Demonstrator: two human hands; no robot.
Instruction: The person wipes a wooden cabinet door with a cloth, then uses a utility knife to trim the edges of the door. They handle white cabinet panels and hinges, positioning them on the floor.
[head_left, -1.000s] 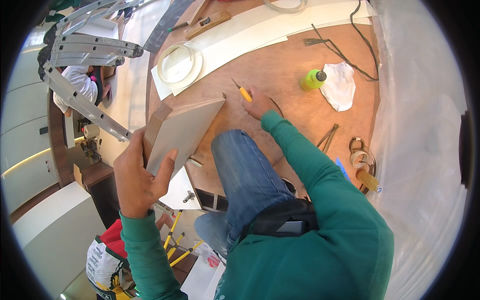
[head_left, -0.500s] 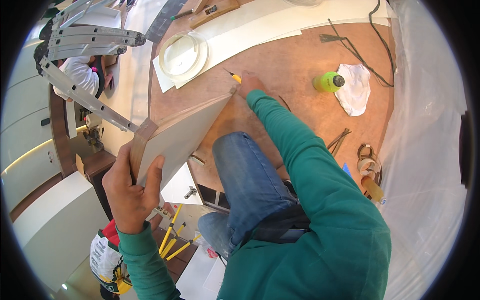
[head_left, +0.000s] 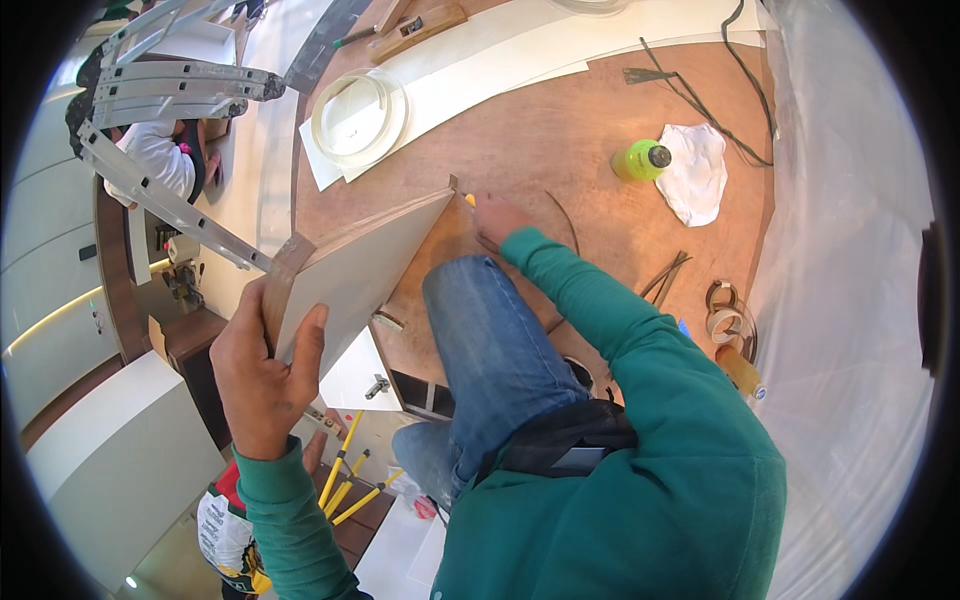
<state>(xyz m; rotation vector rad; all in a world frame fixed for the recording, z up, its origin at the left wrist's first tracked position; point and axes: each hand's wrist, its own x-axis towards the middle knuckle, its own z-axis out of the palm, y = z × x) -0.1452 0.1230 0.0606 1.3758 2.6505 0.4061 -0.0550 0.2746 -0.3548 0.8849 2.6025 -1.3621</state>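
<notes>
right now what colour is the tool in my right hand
Yellow, where the tool shows past your right hand, seen best in the head view.

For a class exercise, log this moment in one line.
left hand: grips panel; right hand: holds yellow tool near panel; bottle: beside cloth

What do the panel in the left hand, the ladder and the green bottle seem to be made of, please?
The panel is probably wood-based board, given its smooth, pale face and wood-toned edges. The ladder looks like bare aluminium, judging by its silvery sheen. The green bottle seems plastic, its body bright and apparently translucent, though glass is possible.
</notes>
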